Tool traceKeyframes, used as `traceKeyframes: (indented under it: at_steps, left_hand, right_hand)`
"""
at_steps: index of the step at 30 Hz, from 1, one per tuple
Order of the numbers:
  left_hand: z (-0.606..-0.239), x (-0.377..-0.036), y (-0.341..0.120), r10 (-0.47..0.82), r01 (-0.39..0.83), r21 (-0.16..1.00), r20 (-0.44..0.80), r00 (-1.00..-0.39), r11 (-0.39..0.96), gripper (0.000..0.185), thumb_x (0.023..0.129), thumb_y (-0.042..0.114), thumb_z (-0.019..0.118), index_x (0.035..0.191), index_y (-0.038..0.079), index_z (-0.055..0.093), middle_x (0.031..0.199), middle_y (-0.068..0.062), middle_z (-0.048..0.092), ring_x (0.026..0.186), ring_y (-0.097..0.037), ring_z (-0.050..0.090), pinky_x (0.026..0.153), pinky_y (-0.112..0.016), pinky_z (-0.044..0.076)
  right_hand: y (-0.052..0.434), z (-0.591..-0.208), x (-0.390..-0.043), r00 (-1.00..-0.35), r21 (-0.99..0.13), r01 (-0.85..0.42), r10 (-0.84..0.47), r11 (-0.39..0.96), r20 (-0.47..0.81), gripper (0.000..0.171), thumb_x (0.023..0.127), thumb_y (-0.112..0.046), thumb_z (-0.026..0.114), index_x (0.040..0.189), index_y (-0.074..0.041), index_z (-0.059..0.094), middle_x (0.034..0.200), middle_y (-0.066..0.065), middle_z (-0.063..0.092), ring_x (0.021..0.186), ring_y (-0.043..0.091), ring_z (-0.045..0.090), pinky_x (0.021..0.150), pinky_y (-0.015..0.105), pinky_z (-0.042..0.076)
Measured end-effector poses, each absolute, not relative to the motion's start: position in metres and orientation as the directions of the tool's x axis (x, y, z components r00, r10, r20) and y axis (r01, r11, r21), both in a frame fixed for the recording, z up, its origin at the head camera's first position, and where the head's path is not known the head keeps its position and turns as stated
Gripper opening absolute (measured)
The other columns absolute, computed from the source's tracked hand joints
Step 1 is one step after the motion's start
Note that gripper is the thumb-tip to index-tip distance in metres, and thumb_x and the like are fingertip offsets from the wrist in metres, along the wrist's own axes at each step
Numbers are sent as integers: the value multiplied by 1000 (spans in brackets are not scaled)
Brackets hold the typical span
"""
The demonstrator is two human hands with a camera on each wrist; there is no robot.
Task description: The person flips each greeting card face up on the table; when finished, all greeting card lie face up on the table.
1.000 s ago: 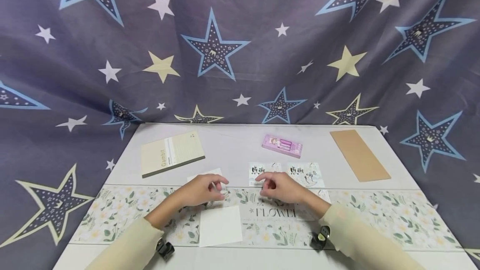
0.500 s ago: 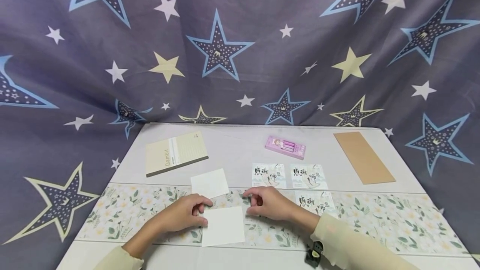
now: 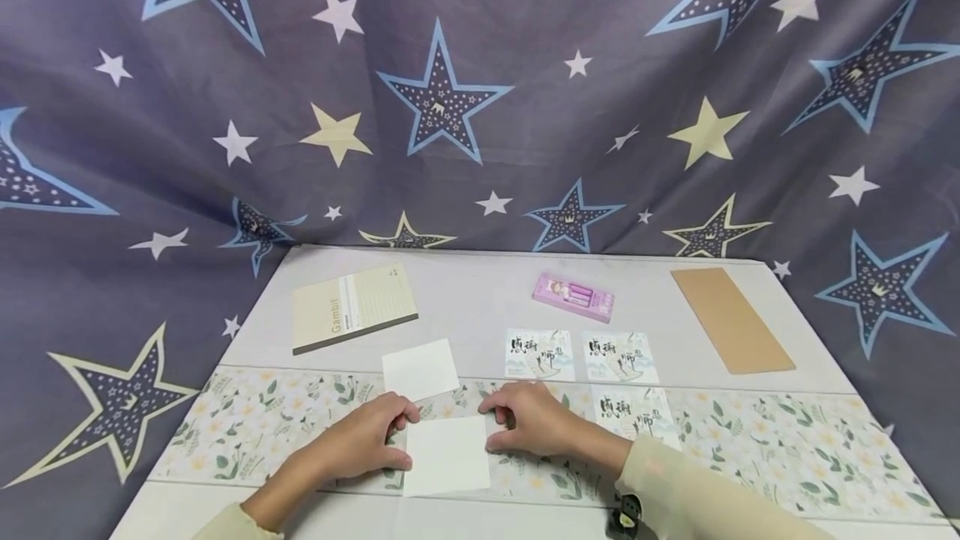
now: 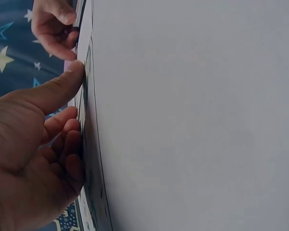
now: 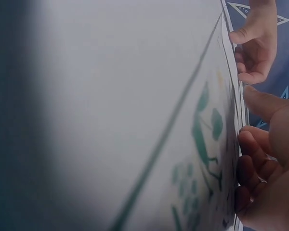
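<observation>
A blank white sheet of paper (image 3: 447, 461) lies on the floral strip in front of the person. At its left edge is the left hand (image 3: 367, 437), thumb and forefinger parted, fingertips right at the border. The right hand (image 3: 534, 421) is at the opposite edge, its forefinger and thumb tips beside the upper right corner. Both wrist views show loosely bent fingers low on the tabletop, the left hand (image 4: 33, 144) and right hand (image 5: 269, 163) facing each other. Just beyond, a second blank white paper (image 3: 422, 367) lies slightly turned.
Three cards with black Chinese lettering lie to the right: one card (image 3: 538, 354), another card (image 3: 621, 357), and a nearer card (image 3: 637, 415) beside the right forearm. Farther back are a Gambit notebook (image 3: 356, 307), a purple pen box (image 3: 573, 297) and a brown cardboard strip (image 3: 731, 319).
Both hands have come down and nearer the person, from above the table's middle to either side of the near white paper. The far paper and the cards are now uncovered.
</observation>
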State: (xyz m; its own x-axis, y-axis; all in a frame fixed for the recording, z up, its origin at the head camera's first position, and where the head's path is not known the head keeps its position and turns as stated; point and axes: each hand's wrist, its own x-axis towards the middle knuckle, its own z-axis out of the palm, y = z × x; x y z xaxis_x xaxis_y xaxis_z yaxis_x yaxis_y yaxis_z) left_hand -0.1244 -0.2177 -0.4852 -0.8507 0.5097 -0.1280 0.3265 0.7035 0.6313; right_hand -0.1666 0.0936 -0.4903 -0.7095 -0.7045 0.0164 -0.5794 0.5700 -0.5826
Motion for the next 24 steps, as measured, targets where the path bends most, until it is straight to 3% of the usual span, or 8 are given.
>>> traceKeyframes:
  at_steps: [3, 12, 24]
  left_hand:
    - [-483, -125, -216, 495, 302, 641, -142, -857, 706, 53, 78, 39, 86, 117, 13, 61, 101, 5, 52, 91, -8, 48, 77, -22, 47]
    - [-486, -124, -213, 492, 253, 678, -182, -851, 690, 53, 74, 30, 90, 112, 9, 58, 100, 1, 49, 89, -9, 47, 79, -22, 47]
    - [-486, -123, -213, 481, 281, 649, -150, -864, 707, 51, 76, 34, 88, 111, 13, 58, 102, 3, 50, 91, -7, 47, 83, -24, 48]
  right_hand:
    - [92, -491, -167, -716, -578, -575, -698, 578, 15, 41, 81, -34, 86, 117, -19, 73, 83, -14, 61, 75, -1, 47, 88, 33, 38]
    - [91, -497, -162, -728, -582, -566, -685, 585, 19, 41, 79, -35, 87, 115, -21, 74, 81, -17, 59, 76, -2, 48, 85, 30, 35]
    - [89, -499, -163, -742, -561, -572, -669, 598, 44, 29, 77, -32, 87, 101, -25, 71, 80, -18, 57, 79, -2, 46, 83, 29, 33]
